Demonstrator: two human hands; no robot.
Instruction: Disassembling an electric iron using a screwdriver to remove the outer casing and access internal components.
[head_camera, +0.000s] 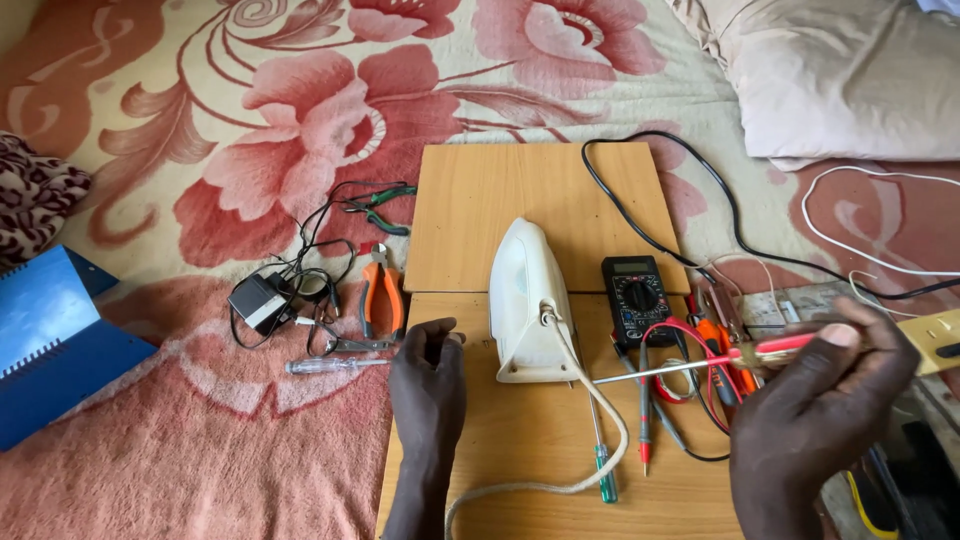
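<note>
The right hand (815, 400) pinches a red-handled screwdriver (700, 362), stiff and light, tip near the white iron (527, 300); left hand (428, 375) rests loosely curled, empty, beside its heavy, smooth body.

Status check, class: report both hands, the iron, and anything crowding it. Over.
Right hand grips red-handled screwdriver, tip at white iron. Left hand loosely curled beside it. Multimeter close right.

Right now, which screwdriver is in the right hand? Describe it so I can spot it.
Find the wooden board with the white iron on it. Just right of the iron, the right hand holds a screwdriver level, tip toward the iron. Its handle is red and yellow, unlike the green one lying on the board.
</note>
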